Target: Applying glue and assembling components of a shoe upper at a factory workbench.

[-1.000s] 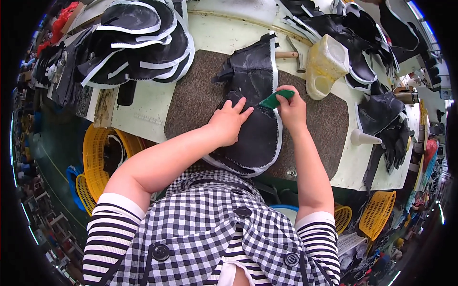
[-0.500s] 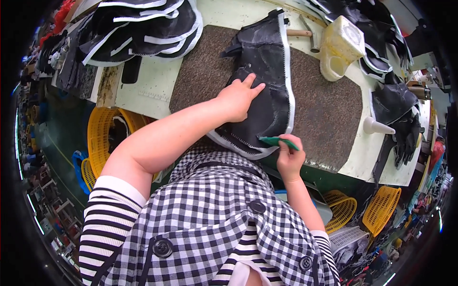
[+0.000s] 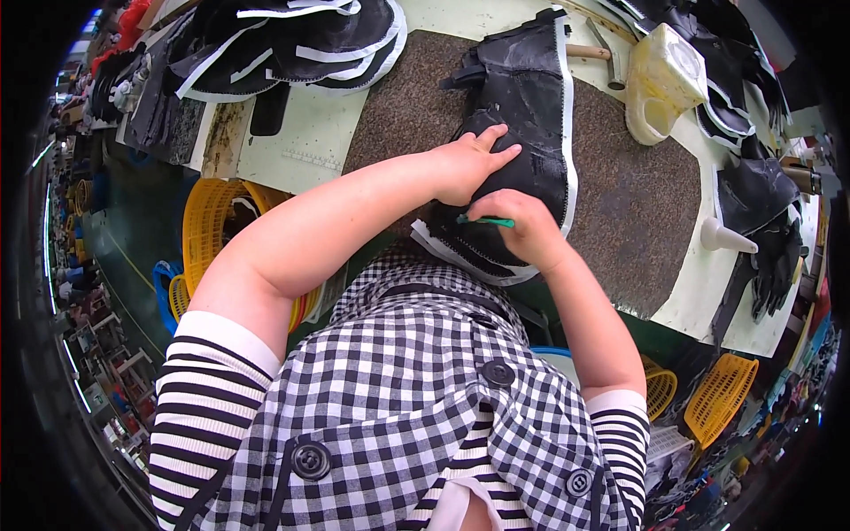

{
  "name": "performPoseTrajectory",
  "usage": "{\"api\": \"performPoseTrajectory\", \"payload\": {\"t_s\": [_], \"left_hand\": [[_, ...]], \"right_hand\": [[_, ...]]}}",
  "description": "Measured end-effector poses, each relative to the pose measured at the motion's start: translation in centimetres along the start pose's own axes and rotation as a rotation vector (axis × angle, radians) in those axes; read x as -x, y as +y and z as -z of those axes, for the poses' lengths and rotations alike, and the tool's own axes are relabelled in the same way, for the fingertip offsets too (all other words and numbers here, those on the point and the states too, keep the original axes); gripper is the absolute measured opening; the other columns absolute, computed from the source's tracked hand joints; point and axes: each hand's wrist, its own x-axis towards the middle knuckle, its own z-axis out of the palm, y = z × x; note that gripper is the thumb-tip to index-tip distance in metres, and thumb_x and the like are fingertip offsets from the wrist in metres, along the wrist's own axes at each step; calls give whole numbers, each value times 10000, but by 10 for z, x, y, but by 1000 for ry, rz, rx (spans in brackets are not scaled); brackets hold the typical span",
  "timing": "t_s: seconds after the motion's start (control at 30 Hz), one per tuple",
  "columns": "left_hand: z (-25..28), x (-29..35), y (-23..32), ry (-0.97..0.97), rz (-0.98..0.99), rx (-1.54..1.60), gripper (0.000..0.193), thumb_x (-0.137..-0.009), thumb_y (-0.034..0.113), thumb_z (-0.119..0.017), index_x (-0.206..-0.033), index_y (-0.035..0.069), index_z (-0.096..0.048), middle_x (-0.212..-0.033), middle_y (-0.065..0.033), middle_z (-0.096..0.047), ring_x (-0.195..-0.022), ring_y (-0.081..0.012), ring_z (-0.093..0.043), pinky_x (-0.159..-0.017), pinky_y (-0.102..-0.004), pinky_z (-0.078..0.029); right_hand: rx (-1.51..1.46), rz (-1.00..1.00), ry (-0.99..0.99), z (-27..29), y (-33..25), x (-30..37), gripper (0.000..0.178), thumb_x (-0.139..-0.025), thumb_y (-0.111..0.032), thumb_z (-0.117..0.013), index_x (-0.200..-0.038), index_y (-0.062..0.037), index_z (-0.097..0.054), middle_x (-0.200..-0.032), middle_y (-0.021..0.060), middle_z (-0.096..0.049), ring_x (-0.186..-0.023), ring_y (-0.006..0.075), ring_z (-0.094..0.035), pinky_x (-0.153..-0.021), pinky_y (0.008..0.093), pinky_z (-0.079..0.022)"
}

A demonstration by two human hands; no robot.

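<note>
A black boot-upper-like piece (image 3: 542, 133) with white edging lies lengthwise on a speckled brown mat (image 3: 633, 208), its near end reaching the table's front edge. My left hand (image 3: 469, 166) rests on its left middle part, fingers spread and pressing down. Just to the right and nearer to me, my right hand (image 3: 524, 227) pinches a thin green hand tool (image 3: 494, 220). The tool's left tip is at the black surface, below my left palm; whether it touches cannot be made out. Its exact kind is unclear.
Past the piece's far right lie a hammer (image 3: 614, 69) and a yellow-stained plastic container (image 3: 664, 81). A white cone nozzle (image 3: 728, 236) is at the right. Stacked white-edged black pieces (image 3: 341, 37) and a dark phone-like slab (image 3: 268, 110) occupy the left. A yellow basket (image 3: 206, 226) stands below.
My right hand has moved with the green tool from the piece's near right edge up and inward, close to my left hand. My left hand stays spread on the piece. The whole view has shifted slightly.
</note>
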Motion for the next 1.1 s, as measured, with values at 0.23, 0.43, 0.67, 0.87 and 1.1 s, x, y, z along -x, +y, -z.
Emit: {"api": "performPoseTrajectory", "payload": {"t_s": [0.23, 0.43, 0.67, 0.87, 1.1], "left_hand": [[-5, 1, 0, 45, 12, 3, 984, -669, -22, -669, -1525, 170, -222, -1574, -192, -116, -1203, -392, -489, -1029, -388, -440], [-3, -1, 3, 8, 42, 37, 1064, -640, -22, -753, -1525, 170, -194, -1562, -193, -103, -1265, -408, -427, -1061, -413, -415], [-9, 3, 3, 49, 16, -4, 969, -669, -59, -629, -1522, 136, -214, -1564, -220, -124, -1192, -387, -487, -1022, -391, -447], [-4, -2, 5, 47, 18, 7, 963, -673, -57, -624, -1522, 127, -209, -1559, -228, -133, -1172, -391, -492, -1018, -398, -449], [-3, 2, 4, 60, 16, 65, 1037, -625, -33, -729, -1512, 121, -215, -1545, -214, -142, -1248, -401, -423, -1049, -418, -422]], "right_hand": [[116, -298, -160, 49, -7, 46, 285, -747, 98, -568, -941, -102, -623, -909, 79, -673, -856, 307, -661, -734, 388, -535], [133, -330, 368, 7, -41, 86, 178, -808, 23, -637, -969, -53, -632, -865, 146, -662, -811, 340, -660, -712, 359, -535], [544, -135, 605, 24, 5, 89, 318, -760, 81, -598, -1019, -102, -616, -927, 126, -654, -795, 322, -649, -684, 379, -543], [358, 3, 241, -30, -38, 102, 317, -642, -23, -661, -935, -141, -636, -952, 109, -658, -799, 288, -645, -669, 389, -543], [291, -308, 861, 53, -1, 83, 133, -874, 34, -600, -989, -32, -614, -897, 135, -657, -842, 266, -657, -780, 317, -515]]}}
